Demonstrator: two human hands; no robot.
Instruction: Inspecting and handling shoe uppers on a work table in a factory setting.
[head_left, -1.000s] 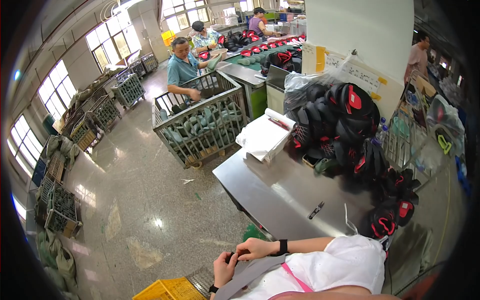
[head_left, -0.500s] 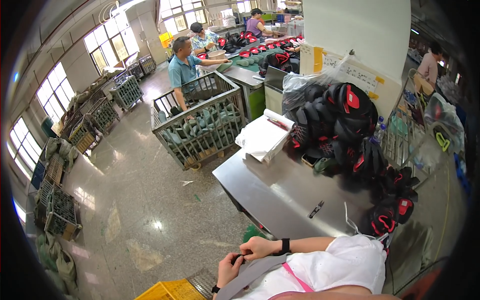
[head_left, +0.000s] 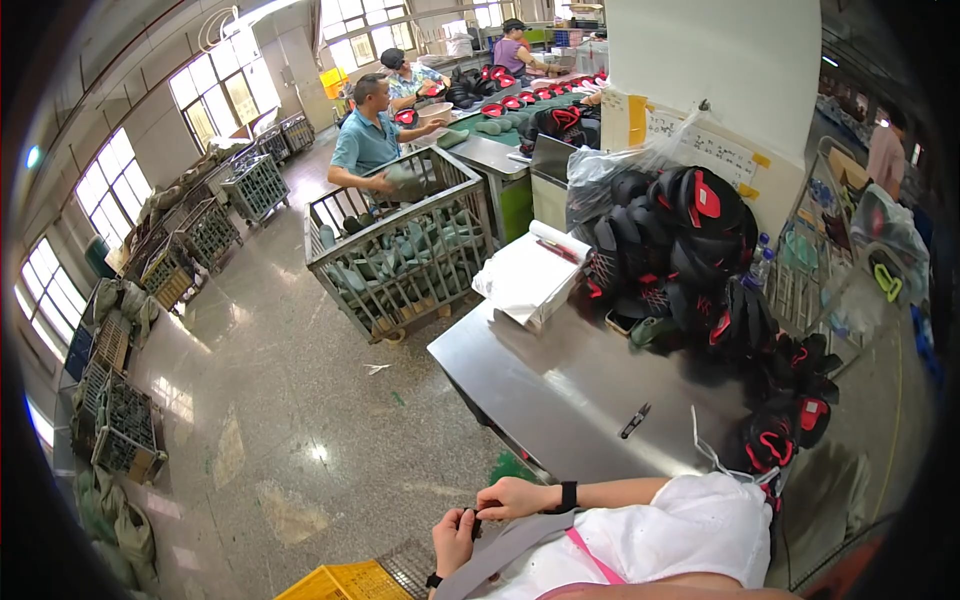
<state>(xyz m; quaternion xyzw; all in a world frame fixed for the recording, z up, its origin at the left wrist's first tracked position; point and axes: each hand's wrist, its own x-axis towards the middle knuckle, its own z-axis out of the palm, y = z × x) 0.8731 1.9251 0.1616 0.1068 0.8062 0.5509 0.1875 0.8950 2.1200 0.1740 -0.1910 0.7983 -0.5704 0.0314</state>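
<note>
Low in the view, my left hand and my right hand meet in front of my body. Both have their fingers closed around a small dark thing, too covered to make out its kind. A grey strap runs across my white top beside them. On the metal table to the right of my hands lies a pair of small dark thread snips. Black and red shoe uppers are heaped along the table's far and right side.
White papers with a pen lie on the table's far left corner. Past it, a person in a blue shirt handles a grey-green shoe last over a wheeled metal cage of lasts. A yellow crate sits by my left hand.
My hands stay together, shifting only slightly. The person in blue has raised a last out of the cage. At far right, another person has moved a little rightward.
</note>
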